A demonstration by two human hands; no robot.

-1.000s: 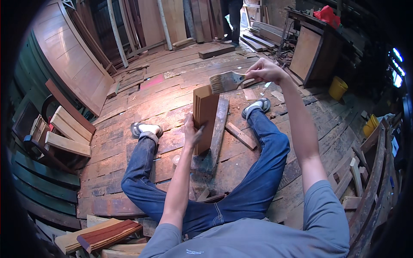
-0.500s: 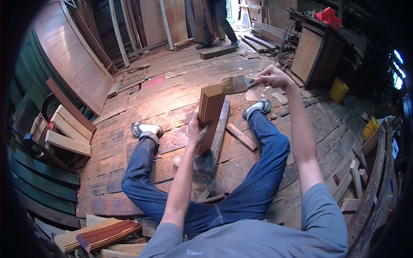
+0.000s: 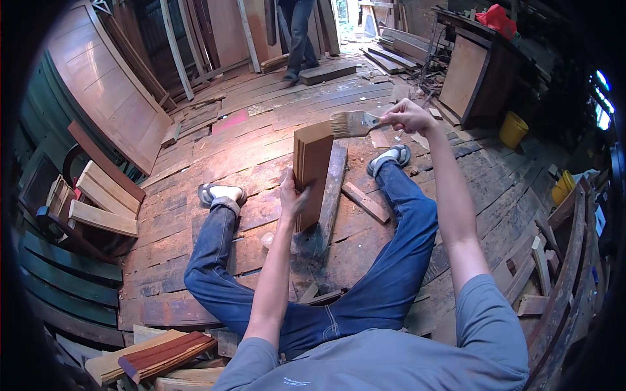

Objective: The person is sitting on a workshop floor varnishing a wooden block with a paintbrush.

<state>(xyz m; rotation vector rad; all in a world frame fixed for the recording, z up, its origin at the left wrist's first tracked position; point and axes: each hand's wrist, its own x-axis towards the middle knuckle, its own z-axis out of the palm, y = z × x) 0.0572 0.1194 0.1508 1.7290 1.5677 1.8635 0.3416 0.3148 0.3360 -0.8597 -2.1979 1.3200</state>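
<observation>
Between my spread legs a grooved wooden board (image 3: 313, 173) stands on end, tilted a little, its lower end by a long dark timber (image 3: 334, 195) on the floor. My left hand (image 3: 293, 195) is closed around the board's left edge and lower part. At the board's upper right edge, the bristles of a wide paintbrush (image 3: 352, 124) touch or nearly touch the wood. My right hand (image 3: 409, 117) pinches the brush by the end of its handle. A small round pale container (image 3: 267, 239) sits on the floor beside my left forearm.
A loose wood strip (image 3: 365, 202) lies near my right leg. Stacked boards, one reddish (image 3: 166, 355), are at lower left. A yellow bucket (image 3: 514, 129) and a cabinet (image 3: 464, 75) stand at right. Another person's legs (image 3: 300, 39) show at the back near a thick plank (image 3: 328, 73).
The board, my left hand and the brush have shifted slightly left, and the board is more upright. At the back, the other person has stepped to the left.
</observation>
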